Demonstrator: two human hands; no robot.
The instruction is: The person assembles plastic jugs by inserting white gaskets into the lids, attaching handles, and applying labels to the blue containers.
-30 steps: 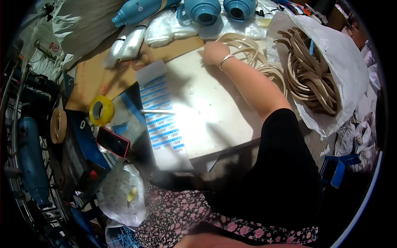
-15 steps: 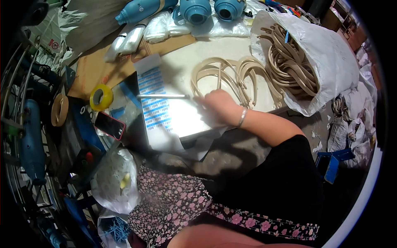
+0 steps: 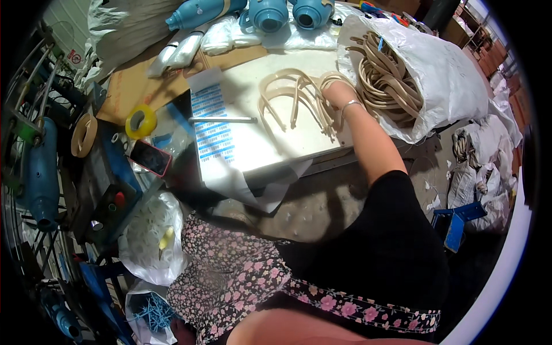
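Note:
My right hand [image 3: 340,95] is over the right-hand bundle of beige curved strips [image 3: 326,118] on the white tabletop, fingers curled down onto them. Its fingertips are partly hidden. To the left lie more beige looped strips [image 3: 276,78], in the shape of flat plastic handles. A sheet of blue-and-white stickers [image 3: 214,129] lies on the table's left part, with a thin silvery bar [image 3: 223,120] across it. My left hand is not in view; bare skin shows only at the lower edge.
A white woven sack [image 3: 451,72] spills more beige strips [image 3: 391,86] at the right. Blue flasks [image 3: 267,16] stand at the back. At the left are yellow tape [image 3: 141,122], a phone [image 3: 150,157] and a plastic bag of clear parts [image 3: 152,236].
My right hand has moved from beside the silvery bar, right and away from me, onto the right-hand beige strips. The whole view has shifted slightly.

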